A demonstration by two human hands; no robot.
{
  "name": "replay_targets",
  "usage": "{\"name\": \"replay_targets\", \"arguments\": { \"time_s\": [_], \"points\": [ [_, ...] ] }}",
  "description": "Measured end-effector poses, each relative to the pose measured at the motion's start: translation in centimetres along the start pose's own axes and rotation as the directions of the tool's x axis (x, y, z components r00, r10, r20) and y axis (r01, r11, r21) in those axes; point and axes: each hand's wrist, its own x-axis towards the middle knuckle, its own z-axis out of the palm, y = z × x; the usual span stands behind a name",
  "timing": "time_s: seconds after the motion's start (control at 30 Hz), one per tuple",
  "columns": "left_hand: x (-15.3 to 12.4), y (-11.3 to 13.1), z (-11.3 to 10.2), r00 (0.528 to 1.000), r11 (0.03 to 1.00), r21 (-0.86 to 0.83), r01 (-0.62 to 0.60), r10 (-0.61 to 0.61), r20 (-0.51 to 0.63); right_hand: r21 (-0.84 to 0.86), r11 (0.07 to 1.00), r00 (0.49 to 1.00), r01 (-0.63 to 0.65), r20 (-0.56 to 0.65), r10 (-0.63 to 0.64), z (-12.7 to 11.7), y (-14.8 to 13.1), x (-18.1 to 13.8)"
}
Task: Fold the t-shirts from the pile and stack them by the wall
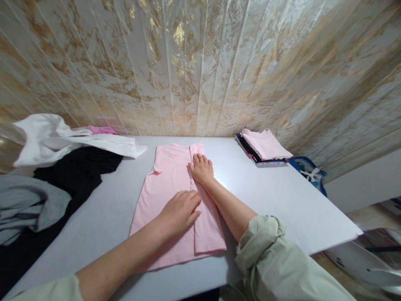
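A pink T-shirt (166, 196) lies spread on the white table, its right side turned inward as a long strip that runs from the shoulder to the hem. My right hand (202, 168) presses flat on the upper part of this strip, fingers stretched out and pointing away from me. Lower down, my left hand (181, 212) rests on the shirt, fingers slightly bent over the strip's inner edge and thumb apart. Neither hand grips the cloth. The short sleeve on the left still sticks out to the side.
At the back right of the table (266, 196) sits a stack of folded clothes (266, 144), pink on top. Loose white (62, 140), black (81, 167) and grey garments (31, 205) heap up on the left. A patterned wall (188, 75) borders the back; a blue-edged bag (310, 171) is beyond the right edge.
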Motion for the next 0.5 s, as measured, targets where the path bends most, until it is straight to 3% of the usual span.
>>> {"name": "replay_targets", "arguments": {
  "time_s": [0.1,0.27,0.4,0.5],
  "points": [
    [-1.0,1.4,0.1,0.998,0.998,0.044,0.035,-0.038,0.058,0.003,1.000,1.000,0.000,0.008,0.000,0.0,0.0,0.0],
    [-1.7,3.3,-0.2,0.982,0.999,0.041,-0.033,0.025,0.187,-0.003,1.000,1.000,0.006,0.006,-0.006,-0.2,0.1,-0.1],
    [-2.7,4.5,1.8,0.977,0.998,-0.055,-0.014,0.025,0.213,-0.010,1.000,1.000,0.013,-0.005,-0.013,-0.2,0.1,-0.1],
    [-4.4,5.5,3.3,0.952,0.986,-0.159,-0.048,0.093,0.291,-0.015,1.000,1.000,0.009,0.015,-0.008,-0.1,0.1,0.0]
  ]
}}
